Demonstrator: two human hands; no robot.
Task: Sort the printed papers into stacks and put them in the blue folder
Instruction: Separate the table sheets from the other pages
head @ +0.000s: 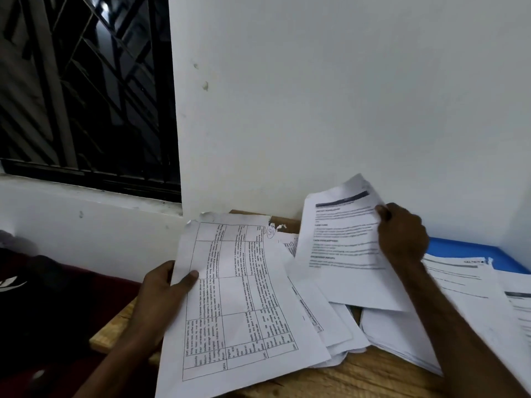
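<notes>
Printed papers (238, 297) in both hands (161, 291) (402, 234)

A corner by a barred window, a white wall and a wooden table.

The white wall (344, 96) has small chipped spots (205, 86) near its left edge. To the left, a dark window (86, 96) with a black metal grille (120, 81) sits above a white sill (86, 193). The wooden table (359, 377) stands against the wall, and beside its left edge lies a dark red and black fabric item (43, 305) with a white mark (11, 282).
</notes>
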